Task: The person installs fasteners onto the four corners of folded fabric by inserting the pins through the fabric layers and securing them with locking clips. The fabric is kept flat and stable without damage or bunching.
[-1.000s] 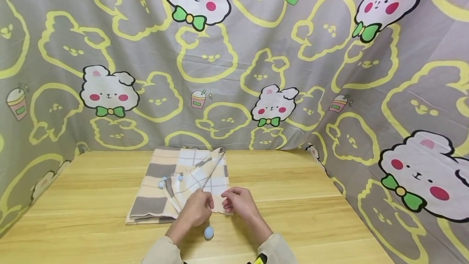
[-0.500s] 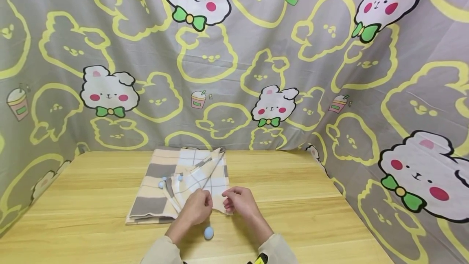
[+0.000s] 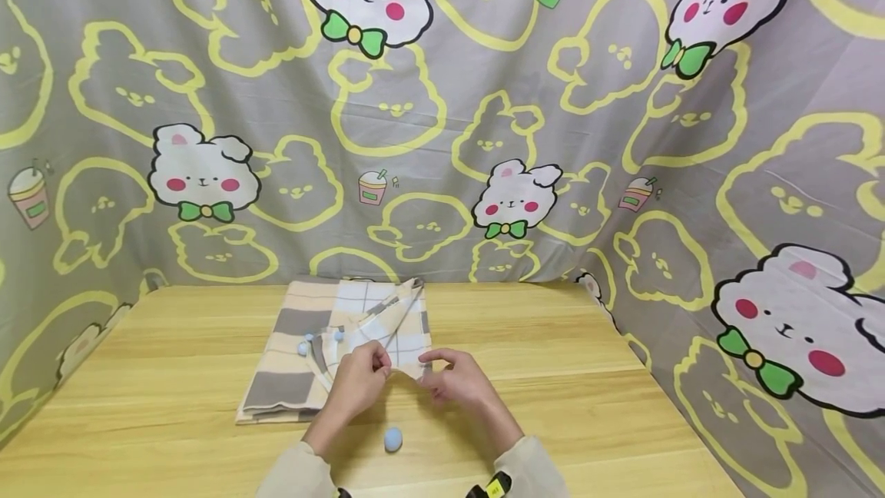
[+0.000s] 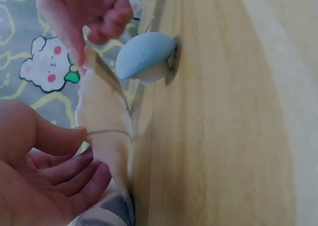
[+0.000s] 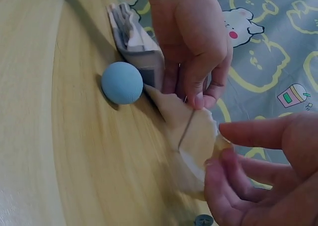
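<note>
A folded checked blanket [image 3: 286, 356] in beige, grey and white lies on the table, its near right edge raised. My left hand [image 3: 361, 376] pinches that edge between thumb and fingers; the left wrist view shows the thumb on the beige cloth [image 4: 104, 119]. My right hand [image 3: 459, 381] holds the blanket's corner by its fingertips, best seen in the right wrist view with the cloth tip between them. On the table just in front of both hands sits a light blue dome-topped piece [image 3: 392, 439]; its white underside shows in the left wrist view.
Smaller light blue balls [image 3: 304, 347] rest on the blanket's folded-over part. A small dark disc [image 5: 203, 220] shows at the bottom of the right wrist view. Patterned grey curtain [image 3: 415, 175] encloses the wooden table [image 3: 553, 329] at the back and sides.
Both hands have risen slightly with the blanket's edge, the left shifting a little away from the body. The right fingers have spread somewhat. The blue dome-topped piece stays in place.
</note>
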`<state>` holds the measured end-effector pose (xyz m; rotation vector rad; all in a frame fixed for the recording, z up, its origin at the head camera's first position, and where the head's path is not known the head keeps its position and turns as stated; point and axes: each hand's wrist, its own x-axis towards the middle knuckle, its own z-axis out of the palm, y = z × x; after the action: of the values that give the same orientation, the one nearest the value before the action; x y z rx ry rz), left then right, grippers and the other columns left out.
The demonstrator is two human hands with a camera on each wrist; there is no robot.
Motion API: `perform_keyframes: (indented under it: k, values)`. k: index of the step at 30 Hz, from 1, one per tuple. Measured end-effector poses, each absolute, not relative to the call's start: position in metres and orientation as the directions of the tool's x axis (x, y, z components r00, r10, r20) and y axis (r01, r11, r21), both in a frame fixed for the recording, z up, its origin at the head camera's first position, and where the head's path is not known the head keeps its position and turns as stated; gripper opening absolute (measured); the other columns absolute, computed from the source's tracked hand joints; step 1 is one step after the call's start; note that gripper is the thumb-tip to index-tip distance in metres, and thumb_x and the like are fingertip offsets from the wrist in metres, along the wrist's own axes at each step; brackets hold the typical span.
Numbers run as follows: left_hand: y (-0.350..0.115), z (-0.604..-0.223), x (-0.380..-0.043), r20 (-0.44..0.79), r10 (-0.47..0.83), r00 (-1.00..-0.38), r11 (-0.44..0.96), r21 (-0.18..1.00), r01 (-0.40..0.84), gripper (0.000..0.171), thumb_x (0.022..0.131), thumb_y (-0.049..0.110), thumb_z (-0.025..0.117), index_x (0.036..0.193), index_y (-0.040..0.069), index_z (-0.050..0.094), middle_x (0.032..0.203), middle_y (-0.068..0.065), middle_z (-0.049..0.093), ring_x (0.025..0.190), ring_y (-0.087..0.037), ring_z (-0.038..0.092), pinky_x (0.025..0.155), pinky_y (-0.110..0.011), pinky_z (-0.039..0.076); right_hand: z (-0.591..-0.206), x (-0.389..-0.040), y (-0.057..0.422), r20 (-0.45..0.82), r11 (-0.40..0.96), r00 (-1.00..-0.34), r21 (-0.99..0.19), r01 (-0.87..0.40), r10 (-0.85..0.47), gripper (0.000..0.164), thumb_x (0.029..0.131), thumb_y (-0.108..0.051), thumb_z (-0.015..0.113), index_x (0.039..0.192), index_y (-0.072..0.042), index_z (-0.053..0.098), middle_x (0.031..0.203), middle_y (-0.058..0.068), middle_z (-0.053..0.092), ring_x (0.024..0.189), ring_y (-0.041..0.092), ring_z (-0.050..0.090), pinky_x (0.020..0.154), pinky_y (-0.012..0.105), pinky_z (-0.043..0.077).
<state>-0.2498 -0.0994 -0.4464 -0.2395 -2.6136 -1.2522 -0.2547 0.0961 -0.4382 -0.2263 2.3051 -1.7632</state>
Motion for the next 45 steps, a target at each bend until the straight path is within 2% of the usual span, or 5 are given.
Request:
perform_keyframes:
  k: [4, 11, 20, 29, 45]
  values:
    - [-0.102, -0.446, -0.250, 0.268, 0.032, -0.963, 0.612, 0.757, 0.231, 0.014, 0.083, -0.005, 0.070, 0.080, 0.007, 0.062, 0.070, 0.000, 0.063, 0.062, -0.011, 0.054, 0.059, -0.026, 0.045, -0.437, -0.253, 0.096, -0.065, 0.265, -0.961, -0.964, -0.009, -0.267, 0.042, 0.077, 0.001, 0.075, 0.118, 0.003, 0.068, 0.090, 0.013, 0.072, 0.078, 0.021, 0.069, 0.073, 0.036, 0.059]
    - [-0.103, -0.442, -0.249, 0.255, 0.017, -0.967, 0.621, 0.755, 0.210, 0.015, 0.082, -0.003, 0.071, 0.079, 0.008, 0.062, 0.071, 0.001, 0.063, 0.064, -0.011, 0.054, 0.061, -0.027, 0.045, -0.440, -0.256, 0.095, -0.003, 0.297, -0.974, -0.953, -0.066, -0.228, 0.037, 0.072, 0.004, 0.073, 0.109, 0.001, 0.073, 0.098, 0.015, 0.074, 0.084, 0.016, 0.066, 0.073, 0.027, 0.053]
    - [-0.093, -0.433, -0.245, 0.294, 0.035, -0.955, 0.627, 0.738, 0.250, 0.012, 0.080, 0.002, 0.076, 0.082, 0.010, 0.068, 0.081, 0.000, 0.073, 0.067, -0.009, 0.060, 0.063, -0.030, 0.047, -0.441, -0.259, 0.094, 0.039, 0.193, -0.987, -0.979, -0.069, -0.154, 0.027, 0.089, -0.010, 0.072, 0.110, 0.007, 0.071, 0.095, 0.019, 0.074, 0.082, 0.020, 0.070, 0.078, 0.038, 0.060]
    - [-0.085, -0.435, -0.244, 0.284, 0.114, -0.952, 0.595, 0.748, 0.294, 0.014, 0.088, 0.005, 0.075, 0.102, 0.007, 0.077, 0.091, -0.008, 0.078, 0.082, -0.021, 0.073, 0.072, -0.037, 0.057, -0.444, -0.261, 0.091, 0.049, 0.140, -0.989, -0.988, -0.068, -0.139, 0.024, 0.092, -0.009, 0.071, 0.106, 0.009, 0.071, 0.092, 0.021, 0.074, 0.082, 0.023, 0.071, 0.079, 0.040, 0.061]
    - [-0.085, -0.439, -0.246, 0.315, 0.134, -0.940, 0.617, 0.715, 0.327, 0.005, 0.084, 0.003, 0.078, 0.082, 0.007, 0.077, 0.074, 0.003, 0.074, 0.067, -0.006, 0.060, 0.062, -0.024, 0.048, -0.444, -0.259, 0.091, 0.043, 0.152, -0.988, -0.986, -0.066, -0.148, 0.024, 0.090, -0.008, 0.072, 0.106, 0.009, 0.072, 0.096, 0.021, 0.075, 0.084, 0.026, 0.073, 0.079, 0.039, 0.061]
